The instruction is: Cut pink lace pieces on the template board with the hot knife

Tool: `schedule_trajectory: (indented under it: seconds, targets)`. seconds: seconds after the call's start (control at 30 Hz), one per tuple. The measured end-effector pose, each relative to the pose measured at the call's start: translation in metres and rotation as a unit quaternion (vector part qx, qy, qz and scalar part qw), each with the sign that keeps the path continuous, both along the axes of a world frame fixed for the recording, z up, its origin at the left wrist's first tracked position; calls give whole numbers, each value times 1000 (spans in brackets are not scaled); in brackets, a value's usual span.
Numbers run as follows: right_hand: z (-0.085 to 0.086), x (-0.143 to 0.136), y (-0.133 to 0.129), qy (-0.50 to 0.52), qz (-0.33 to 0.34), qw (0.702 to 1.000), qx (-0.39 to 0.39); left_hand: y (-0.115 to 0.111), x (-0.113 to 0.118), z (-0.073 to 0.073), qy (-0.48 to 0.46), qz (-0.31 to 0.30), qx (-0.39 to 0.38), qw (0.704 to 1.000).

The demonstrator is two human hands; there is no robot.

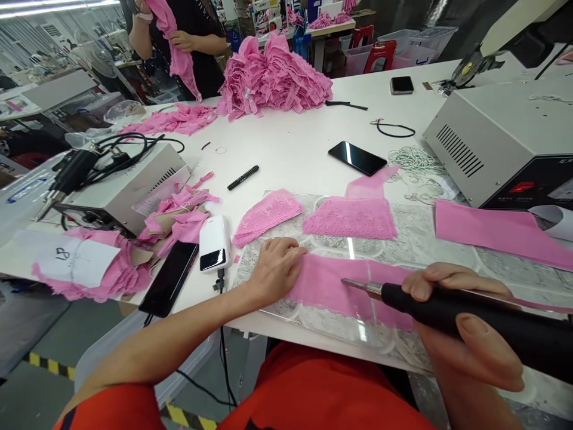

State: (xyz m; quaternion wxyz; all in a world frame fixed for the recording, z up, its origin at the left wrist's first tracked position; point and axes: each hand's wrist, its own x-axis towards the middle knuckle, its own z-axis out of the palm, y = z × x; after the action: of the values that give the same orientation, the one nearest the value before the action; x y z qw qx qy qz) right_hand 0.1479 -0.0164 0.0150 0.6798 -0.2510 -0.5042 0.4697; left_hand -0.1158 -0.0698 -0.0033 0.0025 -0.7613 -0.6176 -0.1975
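Near the table's front edge, a pink fabric strip [329, 283] lies flat on a clear plastic sheet. My left hand [277, 272] rests at the strip's left end, fingers curled together and pressed on the cloth. A black-handled pen-like tool [439, 310] with a pointed metal tip is gripped in my right hand [478, 343]. That tip sits over the middle of the strip; whether it touches is hard to tell. Just beyond lie a lace-textured pink piece [351, 217] and a stack of curved pink pieces [268, 216].
A metal control box [501, 143] stands at right, another [129, 185] at left with a black handpiece [74, 173]. Phones [357, 157], a power bank [213, 242], a marker [243, 177] and a pink fabric heap [273, 77] occupy the table. A co-worker [197, 48] holds pink cloth.
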Motion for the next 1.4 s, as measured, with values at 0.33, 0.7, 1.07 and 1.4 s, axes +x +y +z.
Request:
schedule_trajectory:
  seconds: [0.33,0.7,1.07,1.4]
  targets:
    - [9,20,14,11,-73,996,54,-14,0,2,52,-198,18,979]
    - [6,15,28,-3,-135,988,74,5,30,-1,49,-303,-72,949]
    - [3,17,31,5,-135,987,83,23,47,-18,65,-338,-57,937]
    - [3,13,33,6,-138,987,77,24,47,-12,63,-337,-79,936]
